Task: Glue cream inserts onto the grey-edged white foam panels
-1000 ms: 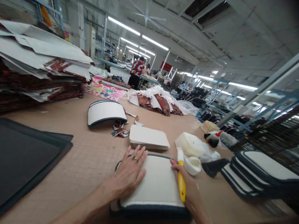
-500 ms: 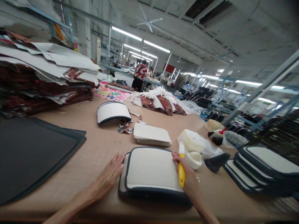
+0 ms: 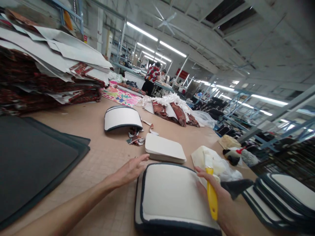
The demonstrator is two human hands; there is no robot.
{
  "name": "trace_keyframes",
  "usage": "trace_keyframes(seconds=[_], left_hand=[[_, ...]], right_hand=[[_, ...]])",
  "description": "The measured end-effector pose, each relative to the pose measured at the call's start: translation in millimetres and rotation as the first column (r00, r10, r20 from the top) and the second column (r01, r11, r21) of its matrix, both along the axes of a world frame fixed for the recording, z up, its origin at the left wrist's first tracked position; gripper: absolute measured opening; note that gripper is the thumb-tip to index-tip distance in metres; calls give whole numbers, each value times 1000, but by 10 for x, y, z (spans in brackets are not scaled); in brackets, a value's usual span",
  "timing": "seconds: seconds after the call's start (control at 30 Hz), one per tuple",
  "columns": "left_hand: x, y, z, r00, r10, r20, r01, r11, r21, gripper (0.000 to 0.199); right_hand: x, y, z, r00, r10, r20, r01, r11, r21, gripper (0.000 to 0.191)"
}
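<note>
My left hand (image 3: 131, 168) is stretched out with its fingers extended and holds nothing. Its fingertips reach the near left corner of a small stack of cream boards (image 3: 164, 146); whether they touch cannot be made out. My right hand (image 3: 216, 190) grips a brush (image 3: 212, 196) with a yellow handle and pale bristles, pointing away from me. That hand hovers at the right edge of a pile of cream panels with dark edging (image 3: 172, 193), directly in front of me. A white tub, partly hidden, stands just behind the brush.
Dark sheets (image 3: 36, 164) lie at the left, below a tall heap of white and red-brown material (image 3: 73, 62). A curved panel (image 3: 123, 118) and scraps (image 3: 136, 139) sit farther back. More edged panels (image 3: 290, 196) are piled at right. A person (image 3: 151, 77) stands in the distance.
My left hand has moved forward from beside the edged panels to the cream boards' corner. My right hand, still gripping the brush, has shifted off the top panel's edge. The view has turned slightly.
</note>
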State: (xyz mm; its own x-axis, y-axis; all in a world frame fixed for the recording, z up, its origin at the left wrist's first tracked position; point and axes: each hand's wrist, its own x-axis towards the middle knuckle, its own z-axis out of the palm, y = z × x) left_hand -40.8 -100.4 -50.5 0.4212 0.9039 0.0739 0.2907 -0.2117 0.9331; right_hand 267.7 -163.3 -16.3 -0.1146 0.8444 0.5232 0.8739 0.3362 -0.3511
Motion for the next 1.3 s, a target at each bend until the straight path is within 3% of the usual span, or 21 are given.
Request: trace_keyframes(seconds=[0.1, 0.3, 0.43, 0.5, 0.6, 0.67, 0.8, 1.03, 1.3], left_hand=[[81, 59, -8, 997, -58, 60, 61, 997, -49, 48], [36, 142, 63, 975, -80, 208, 120, 975, -189, 53], [-27, 57, -26, 969, 119, 215, -62, 966, -252, 54], [-51, -80, -65, 950, 222, 221, -129, 921, -368, 54], [-69, -363, -59, 933, 260, 247, -75, 816, -573, 56], [-68, -539, -25, 921, 267, 284, -28, 773, -634, 58], [-51, -751, 45, 896, 296, 332, 13, 729, -685, 67], [12, -923, 231, 861, 408, 304, -65, 680, -731, 76], [153, -886, 356, 854, 467, 228, -181, 679, -712, 71]], right_hand=[[-162, 20, -12, 999, 34, 37, -34, 999, 14, 16], [-218, -54, -220, 995, 87, 44, -91, 992, 93, 22], [-248, -75, -268, 997, 47, -57, -40, 993, 110, 18], [-255, -74, -256, 998, 48, -48, -44, 995, 87, 19], [-227, -75, -229, 996, 91, 2, -91, 995, 36, 21], [-204, -78, -222, 995, 96, -9, -96, 995, 5, 20], [-214, -84, -218, 997, 73, -35, -73, 997, 13, 16], [-303, -108, -128, 994, 31, -107, -34, 999, -28, 16], [-329, -132, -109, 964, 42, -261, -56, 997, -45, 17]])
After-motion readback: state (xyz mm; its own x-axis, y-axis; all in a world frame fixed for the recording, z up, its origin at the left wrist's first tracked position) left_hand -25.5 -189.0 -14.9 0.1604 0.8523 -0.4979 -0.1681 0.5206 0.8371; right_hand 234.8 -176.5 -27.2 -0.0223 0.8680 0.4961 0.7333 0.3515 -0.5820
